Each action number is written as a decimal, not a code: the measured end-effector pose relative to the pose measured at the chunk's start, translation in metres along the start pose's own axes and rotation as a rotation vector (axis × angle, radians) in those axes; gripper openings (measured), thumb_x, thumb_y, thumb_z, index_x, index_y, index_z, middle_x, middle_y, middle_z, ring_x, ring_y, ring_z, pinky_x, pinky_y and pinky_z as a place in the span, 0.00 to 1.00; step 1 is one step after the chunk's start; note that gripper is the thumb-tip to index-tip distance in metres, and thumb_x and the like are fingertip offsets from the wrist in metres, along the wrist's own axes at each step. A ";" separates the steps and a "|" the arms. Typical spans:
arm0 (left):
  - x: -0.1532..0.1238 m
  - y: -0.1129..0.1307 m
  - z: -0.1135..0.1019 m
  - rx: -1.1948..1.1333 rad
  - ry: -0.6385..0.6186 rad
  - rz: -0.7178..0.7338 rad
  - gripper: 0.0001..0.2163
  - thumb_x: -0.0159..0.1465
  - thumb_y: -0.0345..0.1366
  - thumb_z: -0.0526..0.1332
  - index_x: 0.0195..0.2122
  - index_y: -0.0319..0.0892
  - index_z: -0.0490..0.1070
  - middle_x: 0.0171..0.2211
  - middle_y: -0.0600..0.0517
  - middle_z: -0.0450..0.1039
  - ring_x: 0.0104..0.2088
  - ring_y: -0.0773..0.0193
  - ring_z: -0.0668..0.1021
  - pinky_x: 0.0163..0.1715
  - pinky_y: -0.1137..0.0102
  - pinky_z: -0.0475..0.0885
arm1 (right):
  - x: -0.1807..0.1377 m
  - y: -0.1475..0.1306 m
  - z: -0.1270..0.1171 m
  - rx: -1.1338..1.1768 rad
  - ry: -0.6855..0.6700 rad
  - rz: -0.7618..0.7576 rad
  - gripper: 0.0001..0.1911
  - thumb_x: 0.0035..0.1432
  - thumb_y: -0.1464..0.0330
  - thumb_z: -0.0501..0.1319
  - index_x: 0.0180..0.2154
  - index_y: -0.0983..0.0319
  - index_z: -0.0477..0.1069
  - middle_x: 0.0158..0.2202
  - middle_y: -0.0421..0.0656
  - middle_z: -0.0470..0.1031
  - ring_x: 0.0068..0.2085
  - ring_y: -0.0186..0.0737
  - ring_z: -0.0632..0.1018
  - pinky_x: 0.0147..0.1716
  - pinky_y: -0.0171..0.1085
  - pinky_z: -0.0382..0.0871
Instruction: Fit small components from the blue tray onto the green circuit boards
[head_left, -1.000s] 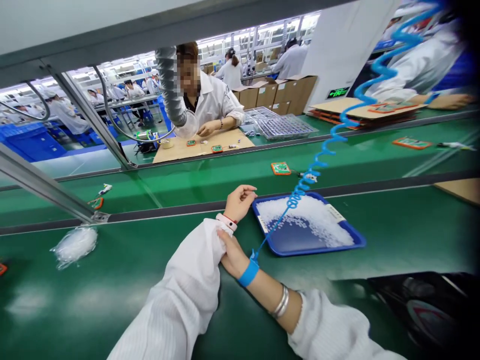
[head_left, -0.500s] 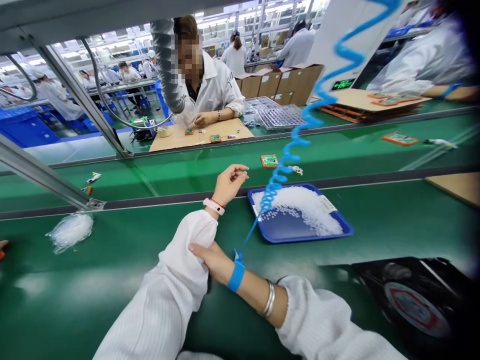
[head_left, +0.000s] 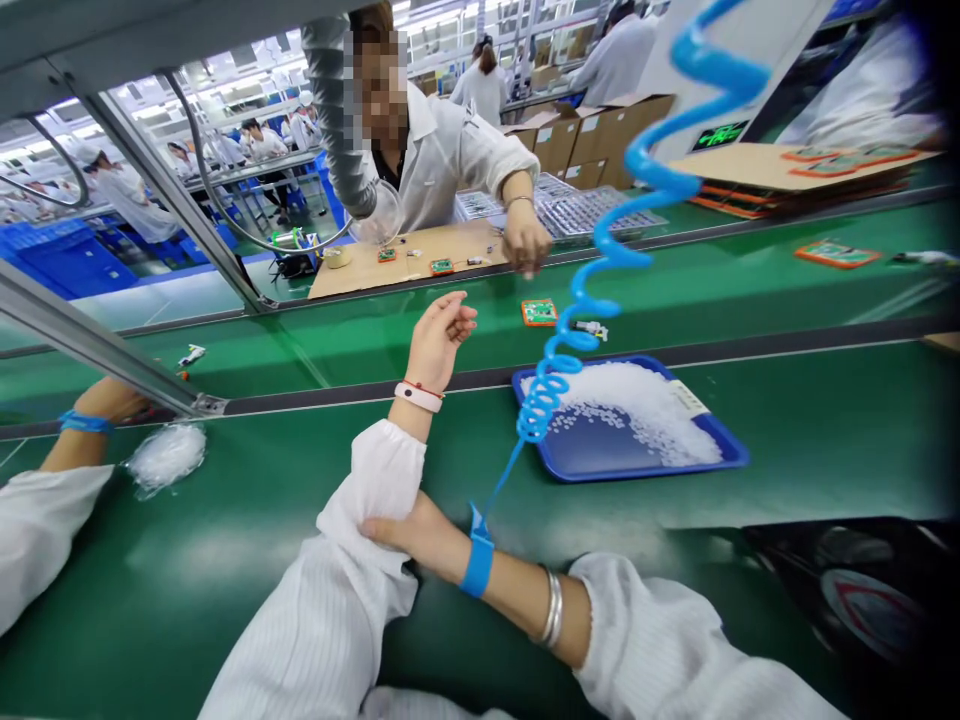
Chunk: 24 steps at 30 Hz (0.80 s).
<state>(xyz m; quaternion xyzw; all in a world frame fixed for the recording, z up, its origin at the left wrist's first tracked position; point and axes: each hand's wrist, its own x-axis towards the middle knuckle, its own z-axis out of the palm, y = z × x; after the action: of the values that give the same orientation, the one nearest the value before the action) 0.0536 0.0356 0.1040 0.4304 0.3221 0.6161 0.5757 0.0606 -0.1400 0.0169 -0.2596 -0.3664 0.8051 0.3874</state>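
My left hand is raised over the near edge of the conveyor, its fingers loosely bent and apart, with nothing visible in them. A pale wristband and a red cord circle that wrist. Lower down, my right hand grips the white sleeve of my left forearm; its fingers behind the sleeve are hidden. The right wrist wears a blue strap, joined to a coiled blue cord, and a silver bangle. Right of my hands lies a blue tray of small white pieces.
An orange-edged circuit board and a connector lie on the green belt. A co-worker's hand reaches toward it from across. At left, another person's hand is near a clear plastic bag. A metal post slants there.
My left hand has risen slightly leftward, and its fingers have loosened. My right hand still grips the sleeve. The co-worker opposite has stretched an arm toward the belt; another person's arm has entered at left.
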 end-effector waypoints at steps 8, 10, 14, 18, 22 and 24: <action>-0.001 0.009 -0.004 -0.042 -0.020 0.065 0.10 0.66 0.37 0.50 0.42 0.40 0.67 0.29 0.54 0.70 0.29 0.73 0.75 0.34 0.75 0.69 | 0.027 -0.041 -0.022 0.181 0.098 -0.143 0.29 0.37 0.56 0.70 0.42 0.60 0.71 0.46 0.45 0.75 0.48 0.46 0.74 0.52 0.46 0.64; -0.005 0.008 0.002 0.009 -0.046 0.105 0.12 0.67 0.39 0.49 0.43 0.40 0.67 0.30 0.53 0.70 0.31 0.72 0.76 0.35 0.74 0.70 | 0.031 -0.051 -0.020 0.240 0.118 -0.179 0.29 0.36 0.54 0.69 0.42 0.60 0.71 0.43 0.45 0.76 0.47 0.45 0.75 0.51 0.45 0.65; -0.016 0.009 0.016 0.106 -0.110 0.167 0.12 0.67 0.41 0.49 0.43 0.40 0.67 0.29 0.53 0.70 0.33 0.70 0.77 0.35 0.73 0.71 | 0.026 -0.054 -0.013 0.204 0.059 -0.111 0.31 0.31 0.56 0.72 0.40 0.62 0.72 0.37 0.44 0.78 0.42 0.46 0.77 0.48 0.45 0.67; -0.025 0.013 0.025 0.172 -0.192 0.227 0.10 0.65 0.41 0.53 0.40 0.41 0.68 0.28 0.54 0.70 0.32 0.68 0.76 0.33 0.73 0.71 | 0.019 -0.045 -0.010 0.152 0.060 -0.109 0.27 0.31 0.59 0.72 0.36 0.61 0.72 0.35 0.42 0.78 0.39 0.45 0.77 0.44 0.45 0.69; -0.029 0.014 0.028 0.247 -0.255 0.242 0.08 0.64 0.40 0.56 0.39 0.42 0.68 0.26 0.54 0.70 0.31 0.68 0.76 0.32 0.73 0.71 | 0.019 -0.040 -0.011 0.135 0.093 -0.112 0.24 0.32 0.61 0.72 0.35 0.61 0.72 0.33 0.41 0.78 0.37 0.43 0.77 0.43 0.43 0.69; -0.030 0.012 0.028 0.311 -0.280 0.274 0.08 0.62 0.40 0.58 0.38 0.41 0.68 0.26 0.54 0.70 0.30 0.68 0.76 0.32 0.73 0.70 | 0.019 -0.038 -0.011 0.152 0.116 -0.111 0.24 0.31 0.62 0.72 0.35 0.61 0.72 0.34 0.41 0.77 0.37 0.43 0.77 0.43 0.43 0.69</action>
<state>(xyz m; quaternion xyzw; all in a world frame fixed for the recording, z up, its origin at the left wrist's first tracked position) 0.0728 0.0017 0.1222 0.6345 0.2689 0.5658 0.4527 0.0737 -0.1037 0.0376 -0.2549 -0.2952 0.7916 0.4704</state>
